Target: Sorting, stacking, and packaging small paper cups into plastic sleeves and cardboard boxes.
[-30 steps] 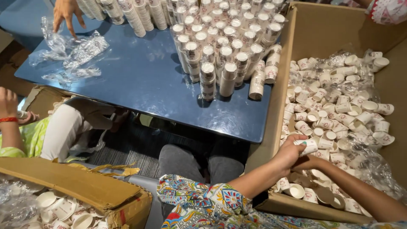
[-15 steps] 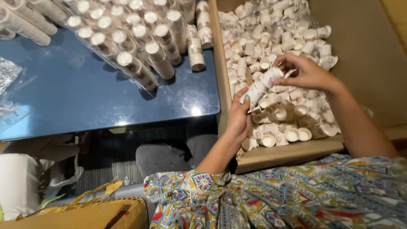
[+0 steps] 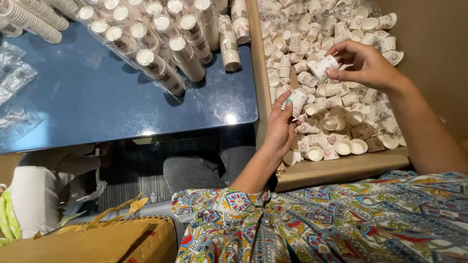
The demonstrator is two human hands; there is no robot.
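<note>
Item: loose paper cups in cardboard box point(image 3: 341, 168), surface's 3 o'clock. Right hand point(image 3: 368, 63) grip pinches one cup point(image 3: 324, 67); left hand point(image 3: 282, 127) grip closes on another cup point(image 3: 297, 101). Handle rims lightly, avoid crushing.

a large open brown cardboard box point(image 3: 336, 170) sits at three o'clock of the dark blue glossy table point(image 3: 97, 102), touching its edge. loose small white paper cups point(image 3: 341, 122) lie heaped in the box. tall stacks of white paper cups in clear sleeves point(image 3: 161, 44) lie on the table toward twelve o'clock. crumpled clear plastic wrappers point(image 3: 14, 73) lie at nine o'clock. a second tan cardboard box point(image 3: 97, 241) sits at seven o'clock, below the table.
</note>
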